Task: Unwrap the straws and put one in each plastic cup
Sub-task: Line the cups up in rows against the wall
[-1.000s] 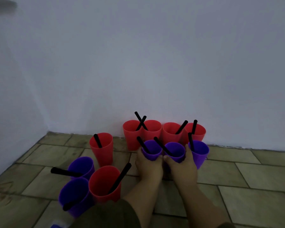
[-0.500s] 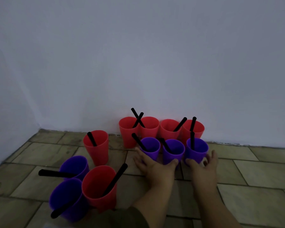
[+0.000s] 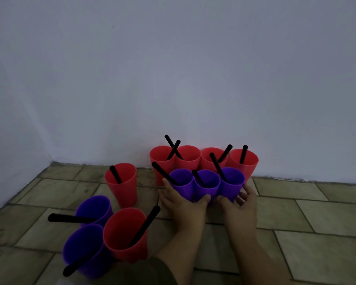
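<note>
Closing back round purple cups (image 3: 207,187), left hand (image 3: 184,205), right hand (image 3: 242,208), apparently gripping.

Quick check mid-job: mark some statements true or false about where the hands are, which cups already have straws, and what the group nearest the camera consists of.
1. The left hand and the right hand both hold the row of three purple cups. True.
2. The four red cups by the wall have no straws. False: a black straw sticks out of each.
3. The lone red cup at the left holds a straw. True.
4. The group nearest the camera is three red cups. False: it is two purple cups and one near red cup.
5. The hands are lifting a red cup. False: they touch only purple ones.
</note>
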